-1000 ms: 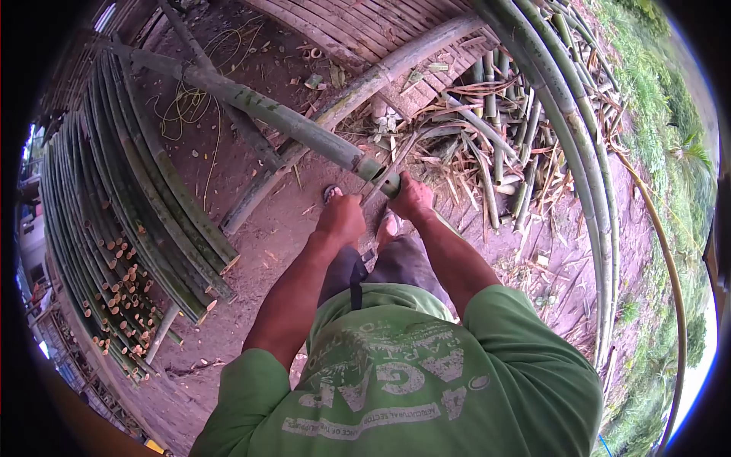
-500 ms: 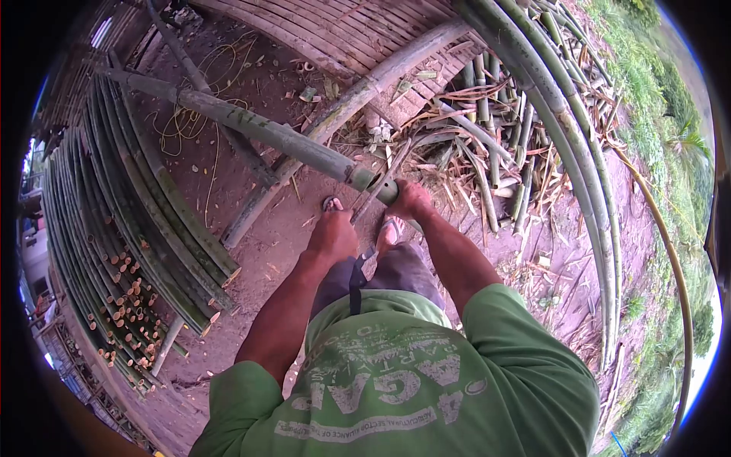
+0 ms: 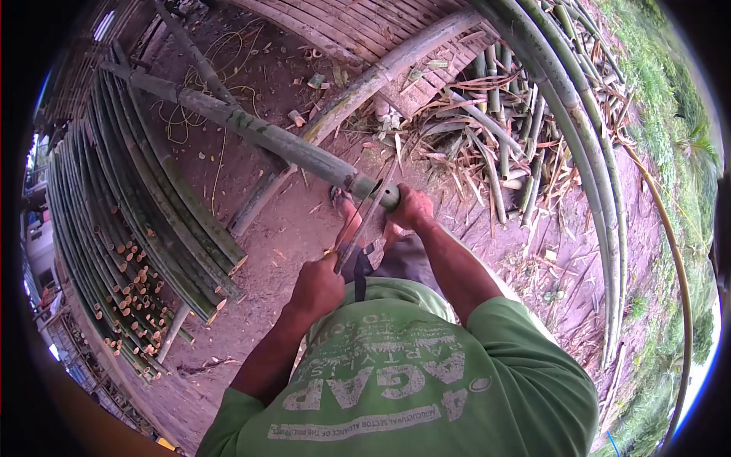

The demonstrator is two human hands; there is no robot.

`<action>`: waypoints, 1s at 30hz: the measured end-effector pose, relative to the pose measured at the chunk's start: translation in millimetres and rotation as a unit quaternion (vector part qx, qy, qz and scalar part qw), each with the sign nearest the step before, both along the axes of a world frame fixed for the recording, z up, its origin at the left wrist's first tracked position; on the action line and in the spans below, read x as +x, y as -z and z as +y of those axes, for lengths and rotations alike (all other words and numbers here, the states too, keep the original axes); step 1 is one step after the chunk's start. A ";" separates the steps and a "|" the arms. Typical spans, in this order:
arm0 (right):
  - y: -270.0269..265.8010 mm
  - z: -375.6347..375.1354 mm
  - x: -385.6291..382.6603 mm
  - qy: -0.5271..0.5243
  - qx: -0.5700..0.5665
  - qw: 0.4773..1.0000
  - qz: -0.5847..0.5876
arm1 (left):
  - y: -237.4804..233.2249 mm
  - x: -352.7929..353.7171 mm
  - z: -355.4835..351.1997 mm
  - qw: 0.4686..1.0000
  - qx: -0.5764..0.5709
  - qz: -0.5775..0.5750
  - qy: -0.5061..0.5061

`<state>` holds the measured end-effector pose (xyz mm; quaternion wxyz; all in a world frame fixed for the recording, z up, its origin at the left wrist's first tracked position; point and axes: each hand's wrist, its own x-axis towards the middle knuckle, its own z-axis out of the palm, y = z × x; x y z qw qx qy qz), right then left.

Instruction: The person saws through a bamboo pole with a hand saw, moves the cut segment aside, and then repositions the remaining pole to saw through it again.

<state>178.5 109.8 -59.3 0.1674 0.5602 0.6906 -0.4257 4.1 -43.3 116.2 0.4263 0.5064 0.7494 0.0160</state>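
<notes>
A thick green bamboo pole (image 3: 263,133) slants down from the upper left, resting across another pole, its cut end near my body. My right hand (image 3: 413,209) is closed around that end, which has a small dark hole in its face. My left hand (image 3: 318,288), nearer my waist, is closed on the handle of a long, thin saw (image 3: 371,207). The saw's blade lies across the bamboo pole just before my right hand, at a dark notch. Blade teeth are too fine to make out.
Long bamboo poles (image 3: 145,206) are stacked at the left. A supporting pole (image 3: 343,110) runs below a slatted bamboo platform (image 3: 365,30). Cut pieces and splinters (image 3: 495,137) heap at the right, beside long bent poles (image 3: 586,160). Yellow cord (image 3: 183,122) lies on the dirt.
My left hand has drawn back toward my waist, pulling the saw along its length across the bamboo. My right hand stays on the pole's end. The view has shifted slightly.
</notes>
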 end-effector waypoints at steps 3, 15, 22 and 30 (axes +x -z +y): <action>10.5 -6.6 3.9 -0.002 0.014 1.000 0.024 | -43.4 -10.3 -32.0 1.000 -0.009 0.000 -0.011; 41.5 10.3 37.0 -0.015 0.016 1.000 0.007 | 35.1 -18.0 -42.7 0.996 0.063 -0.063 -0.017; 38.7 4.0 32.5 -0.002 0.017 0.998 0.067 | 15.8 -36.0 -49.7 0.993 0.102 -0.059 -0.008; -5.8 64.4 74.4 0.055 0.118 0.991 0.022 | 50.0 -26.7 16.8 0.974 0.195 -0.117 0.005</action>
